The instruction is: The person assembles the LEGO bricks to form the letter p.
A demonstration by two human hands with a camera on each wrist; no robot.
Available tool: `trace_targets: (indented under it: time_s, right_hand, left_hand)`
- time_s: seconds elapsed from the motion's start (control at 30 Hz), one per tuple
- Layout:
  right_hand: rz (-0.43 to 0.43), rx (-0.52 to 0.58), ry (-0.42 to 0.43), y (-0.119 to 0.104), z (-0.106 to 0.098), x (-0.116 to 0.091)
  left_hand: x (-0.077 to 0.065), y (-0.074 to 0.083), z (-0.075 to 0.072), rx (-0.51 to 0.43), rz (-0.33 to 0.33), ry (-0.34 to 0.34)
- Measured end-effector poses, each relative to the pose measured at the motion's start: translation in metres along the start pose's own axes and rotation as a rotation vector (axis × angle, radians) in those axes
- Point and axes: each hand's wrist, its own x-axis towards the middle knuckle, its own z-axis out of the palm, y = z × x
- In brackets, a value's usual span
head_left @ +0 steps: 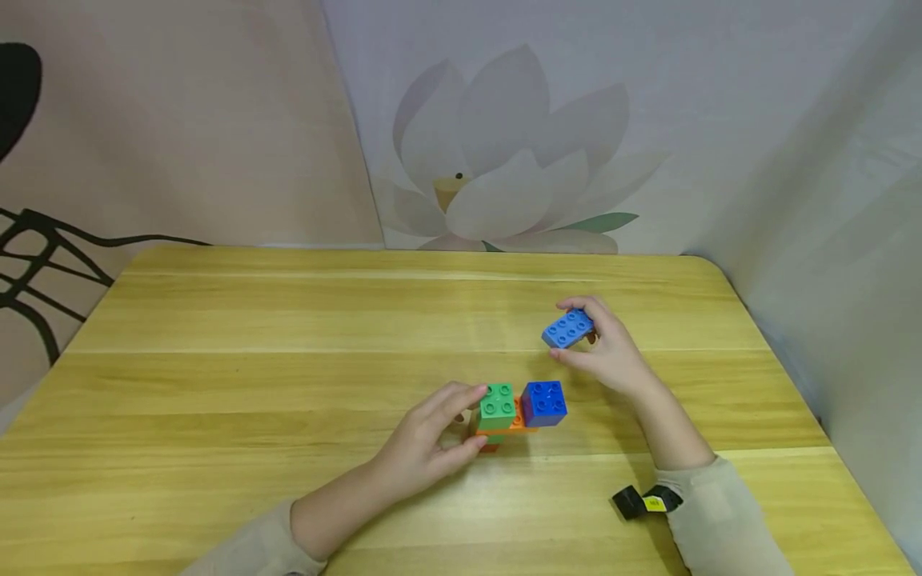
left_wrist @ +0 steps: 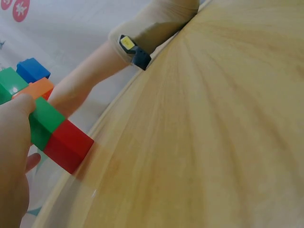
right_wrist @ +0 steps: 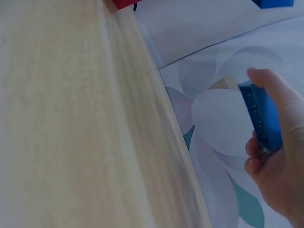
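Note:
My left hand (head_left: 425,444) grips a stack of toy building bricks from its left side, thumb toward me. On top, a green brick (head_left: 497,408) and a dark blue brick (head_left: 545,404) sit side by side on an orange brick (head_left: 517,418). Beneath the orange one, the left wrist view shows another green brick (left_wrist: 46,116) and a red brick (left_wrist: 69,146) at the bottom, close over the table. Farther back and to the right, my right hand (head_left: 612,352) pinches a lighter blue brick (head_left: 567,329) between thumb and fingers, studs up, apart from the stack.
Both hands work over a wooden table (head_left: 274,336). A pale backdrop with a printed flower (head_left: 519,160) stands along its far edge. A small black device with a yellow label (head_left: 654,504) is at my right sleeve. Black curved shapes (head_left: 43,256) show at the far left.

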Motion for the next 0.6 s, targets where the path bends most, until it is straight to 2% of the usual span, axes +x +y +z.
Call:
trace_targets:
  time_s: [0.17, 0.43, 0.6]
  right_hand:
    - [-0.028, 0.004, 0.018, -0.010, 0.001, -0.002]
    - [-0.085, 0.032, -0.024, -0.026, 0.001, -0.004]
    - [-0.152, 0.011, -0.036, -0.035, -0.001, -0.008]
  left_hand:
    - [0.000, -0.001, 0.000, 0.004, 0.014, 0.004]
    - [0.001, 0.000, 0.000, 0.003, 0.033, 0.008]
    - [0.001, 0.000, 0.000, -0.005, 0.019, 0.004]
